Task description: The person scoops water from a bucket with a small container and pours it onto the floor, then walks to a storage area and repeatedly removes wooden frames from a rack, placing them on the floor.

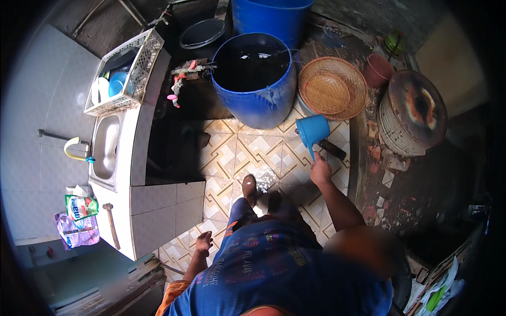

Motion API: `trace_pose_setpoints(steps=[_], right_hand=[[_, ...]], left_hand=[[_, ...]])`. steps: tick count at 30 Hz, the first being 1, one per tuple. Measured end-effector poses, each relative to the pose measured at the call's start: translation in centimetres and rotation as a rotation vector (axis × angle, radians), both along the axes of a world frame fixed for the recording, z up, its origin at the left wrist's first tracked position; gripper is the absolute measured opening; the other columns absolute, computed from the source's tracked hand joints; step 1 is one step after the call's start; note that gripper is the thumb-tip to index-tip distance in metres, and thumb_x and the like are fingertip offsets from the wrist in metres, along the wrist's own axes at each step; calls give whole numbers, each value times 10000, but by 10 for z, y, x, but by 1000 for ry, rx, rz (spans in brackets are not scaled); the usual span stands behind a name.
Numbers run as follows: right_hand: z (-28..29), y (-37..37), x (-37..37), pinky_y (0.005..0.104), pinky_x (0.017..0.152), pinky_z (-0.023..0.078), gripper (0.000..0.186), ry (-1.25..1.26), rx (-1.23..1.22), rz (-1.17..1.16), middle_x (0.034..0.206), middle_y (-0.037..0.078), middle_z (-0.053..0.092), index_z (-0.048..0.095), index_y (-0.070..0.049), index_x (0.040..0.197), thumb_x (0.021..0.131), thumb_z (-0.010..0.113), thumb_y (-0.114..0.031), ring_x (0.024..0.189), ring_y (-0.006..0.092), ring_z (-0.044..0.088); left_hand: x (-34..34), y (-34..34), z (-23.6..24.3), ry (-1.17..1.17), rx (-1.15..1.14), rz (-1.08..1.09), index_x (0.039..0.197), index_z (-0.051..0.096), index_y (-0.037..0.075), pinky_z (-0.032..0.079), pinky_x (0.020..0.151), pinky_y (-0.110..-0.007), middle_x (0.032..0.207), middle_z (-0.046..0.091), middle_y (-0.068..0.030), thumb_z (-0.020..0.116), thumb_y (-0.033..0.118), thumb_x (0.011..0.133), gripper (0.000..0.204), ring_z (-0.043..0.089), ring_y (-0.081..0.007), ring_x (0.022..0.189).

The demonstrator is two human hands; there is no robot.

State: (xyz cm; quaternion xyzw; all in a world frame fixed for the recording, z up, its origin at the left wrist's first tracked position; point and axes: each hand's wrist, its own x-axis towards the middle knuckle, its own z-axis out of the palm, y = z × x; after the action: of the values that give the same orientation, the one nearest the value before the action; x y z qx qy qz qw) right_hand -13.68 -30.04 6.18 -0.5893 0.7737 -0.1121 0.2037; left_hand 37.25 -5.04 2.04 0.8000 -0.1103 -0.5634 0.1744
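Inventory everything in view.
dipper: one, blue, right of centre
barrel: one, blue, top centre
tub: one, blue, behind barrel
basin: one, black, left of tub
baskets: two, tan, beside barrel
bucket: one, reddish, beside baskets
drum: one, pale, far right
crate: one, white, upper left
sink: one, silver, below crate
faucet: one, yellow, beside sink
hammer: one, brown, below sink
packets: several, purple and green, beside hammer
taps: several, pink-handled, beside barrel
left hand: one, bare, lower centre
right hand: one, bare, holding dipper
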Motion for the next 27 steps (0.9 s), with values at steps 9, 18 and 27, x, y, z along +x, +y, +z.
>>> trace_pose_setpoints(steps=[9,18,27], right_hand=[[98,-74,50,246,521,418,297,-1095,-163,-222,934,36,620,534,-37,1160,895,605,-152,621,76,498],[191,-219,134,294,853,432,568,-1104,-418,-261,1273,112,508,316,-98,1434,942,555,-249,1063,163,482],[9,-50,61,403,972,418,605,-190,296,159,1275,190,529,471,-67,1311,832,635,-399,1165,350,511]], left_hand=[[23,-46,-51,95,59,-65,1237,547,46,483,699,-367,1103,610,-91,615,361,862,495,589,-234,948],[49,-173,-66,147,-15,-23,1222,548,80,468,700,-358,1099,606,-57,581,332,897,413,577,-205,938],[67,-254,-101,281,70,-60,1167,576,132,447,752,-405,1074,574,-19,634,384,853,407,551,-230,950]])
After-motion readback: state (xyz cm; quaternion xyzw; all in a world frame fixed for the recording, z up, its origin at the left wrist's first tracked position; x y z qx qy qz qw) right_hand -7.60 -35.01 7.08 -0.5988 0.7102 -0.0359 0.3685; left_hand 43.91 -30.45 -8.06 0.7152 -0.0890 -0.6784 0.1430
